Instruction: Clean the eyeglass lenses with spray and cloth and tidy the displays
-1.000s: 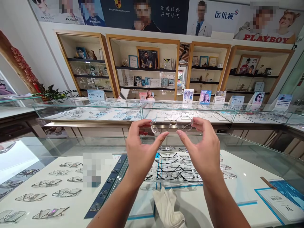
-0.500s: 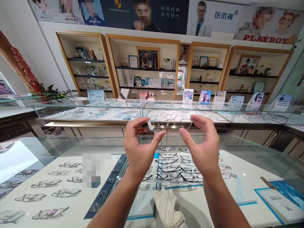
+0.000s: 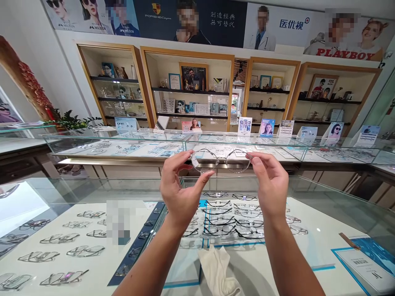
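Note:
Both hands hold up a pair of thin-rimmed round eyeglasses (image 3: 217, 163) above the glass counter, lenses facing across the room. My left hand (image 3: 182, 181) grips the left end of the frame with its fingers, its thumb lying just under the left lens. A small white tag sits at that lens's outer edge. At the other end, my right hand (image 3: 271, 181) pinches the frame near the hinge between thumb and fingers. Below the hands, a crumpled cream cloth (image 3: 218, 271) lies on the counter. The temples are mostly hidden by the fingers.
Rows of eyeglasses (image 3: 219, 220) lie in the glass display case beneath my hands, with more frames (image 3: 86, 250) at the left. A blue-and-white leaflet (image 3: 364, 263) is at the right. Another glass counter (image 3: 138, 160) carries upright cards farther off, before wall shelves (image 3: 191, 89).
My right thumb has moved from beneath the right lens up to the frame's right end, so that hand now pinches there. My left hand stays nearly the same.

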Action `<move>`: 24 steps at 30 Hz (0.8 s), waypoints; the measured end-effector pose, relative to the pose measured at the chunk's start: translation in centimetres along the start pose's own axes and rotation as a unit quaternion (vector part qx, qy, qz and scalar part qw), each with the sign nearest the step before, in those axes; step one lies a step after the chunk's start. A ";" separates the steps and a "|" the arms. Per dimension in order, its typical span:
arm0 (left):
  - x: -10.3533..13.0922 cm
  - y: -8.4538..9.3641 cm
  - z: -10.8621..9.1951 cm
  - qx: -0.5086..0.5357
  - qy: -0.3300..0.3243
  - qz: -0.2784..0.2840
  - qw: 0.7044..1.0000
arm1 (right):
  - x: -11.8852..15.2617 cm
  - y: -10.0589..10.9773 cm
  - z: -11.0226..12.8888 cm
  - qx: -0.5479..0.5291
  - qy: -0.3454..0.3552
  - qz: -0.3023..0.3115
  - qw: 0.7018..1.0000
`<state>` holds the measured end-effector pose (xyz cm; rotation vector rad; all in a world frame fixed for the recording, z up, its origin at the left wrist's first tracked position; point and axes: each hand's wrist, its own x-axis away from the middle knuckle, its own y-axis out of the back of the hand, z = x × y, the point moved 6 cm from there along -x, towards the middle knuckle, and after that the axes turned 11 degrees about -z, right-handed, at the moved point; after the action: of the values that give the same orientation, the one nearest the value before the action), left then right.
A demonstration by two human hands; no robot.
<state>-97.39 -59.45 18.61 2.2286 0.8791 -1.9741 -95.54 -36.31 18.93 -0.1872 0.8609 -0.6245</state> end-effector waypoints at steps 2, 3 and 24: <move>0.0 0.0 0.0 0.003 -0.003 0.003 1.000 | 0.0 0.0 -0.1 -0.005 -0.007 0.005 1.000; 0.0 0.0 0.0 0.005 -0.003 0.005 1.000 | 0.0 -0.1 -0.1 -0.009 -0.011 0.008 1.000; 0.0 0.0 -0.7 -0.020 0.048 -0.004 0.999 | 0.1 -0.6 -0.9 -0.096 -0.050 0.033 0.994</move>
<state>-96.73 -59.16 18.73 2.3196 0.9292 -1.8490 -96.50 -36.78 18.55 -0.3587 0.8273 -0.4668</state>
